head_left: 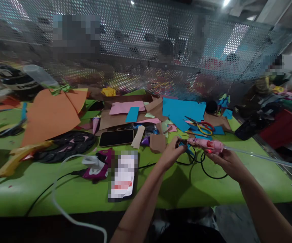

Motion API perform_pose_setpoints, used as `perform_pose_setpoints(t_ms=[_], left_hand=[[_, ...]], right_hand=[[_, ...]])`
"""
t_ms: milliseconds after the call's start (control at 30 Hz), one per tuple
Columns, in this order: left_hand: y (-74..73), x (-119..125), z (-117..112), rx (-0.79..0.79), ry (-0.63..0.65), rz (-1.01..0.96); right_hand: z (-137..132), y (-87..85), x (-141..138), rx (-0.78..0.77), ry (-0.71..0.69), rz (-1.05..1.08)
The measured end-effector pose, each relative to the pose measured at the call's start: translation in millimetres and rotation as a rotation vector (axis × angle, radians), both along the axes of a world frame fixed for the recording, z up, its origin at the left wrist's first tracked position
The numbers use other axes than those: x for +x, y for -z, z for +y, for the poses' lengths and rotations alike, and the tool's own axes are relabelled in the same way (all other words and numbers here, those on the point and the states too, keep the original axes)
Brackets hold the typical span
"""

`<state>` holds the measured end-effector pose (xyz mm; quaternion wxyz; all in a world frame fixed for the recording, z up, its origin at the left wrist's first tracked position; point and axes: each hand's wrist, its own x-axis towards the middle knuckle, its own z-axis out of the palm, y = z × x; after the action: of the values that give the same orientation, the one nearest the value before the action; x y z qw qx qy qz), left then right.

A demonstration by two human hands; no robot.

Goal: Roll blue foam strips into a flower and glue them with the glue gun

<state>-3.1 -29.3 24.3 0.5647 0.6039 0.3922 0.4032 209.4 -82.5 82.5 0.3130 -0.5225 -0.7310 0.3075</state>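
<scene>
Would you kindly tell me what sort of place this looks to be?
Perhaps a craft workshop: cut paper and scissors lie on a green table, and the right hand holds what looks like a glue gun.

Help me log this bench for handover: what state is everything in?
Pink glue gun: held, red light on
Right hand: gripping the gun
Left hand: fingers bent near the gun's front, grip unclear
Black phone: screen dark
Nearer phone: screen lit
Yellow gun-shaped tool: set down
Red-and-yellow scissors: set down
</scene>
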Motion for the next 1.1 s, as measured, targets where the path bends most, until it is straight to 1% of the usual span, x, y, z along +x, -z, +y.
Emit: perform_pose_setpoints(t_ms=[133,267,533,700,800,967,1100], left_hand=[[-1.3,-0.1,-0.5,-0.004,0.002,0.003],[-5.4,-0.7,-1.6,-0.005,0.000,0.016],[-5.9,-0.6,-0.6,-0.026,-0.009,0.017],[-6.0,-0.7,-1.1,-0.014,-0.016,0.024],[-5.1,-0.7,-1.1,0.005,-0.005,0.018],[-2.0,0.2,-0.1,0.020,0.015,0.012],[-2.3,0.2,-0.3,0.015,0.013,0.007]], right_hand=[[0.6,1.1,1.4,0.010,0.025,-0.014],[0.2,-0.1,2.8,-0.006,0.016,-0.037],[-2.7,-2.1,5.4,0.014,0.090,-0.077],[-2.3,-0.9,9.4,0.024,0.060,-0.106],[-1.0,-0.7,8.7,0.025,0.068,-0.116],[1.5,-2.3,0.6,0.023,0.028,-0.025],[2.2,-1.2,0.9,0.030,0.025,-0.025]])
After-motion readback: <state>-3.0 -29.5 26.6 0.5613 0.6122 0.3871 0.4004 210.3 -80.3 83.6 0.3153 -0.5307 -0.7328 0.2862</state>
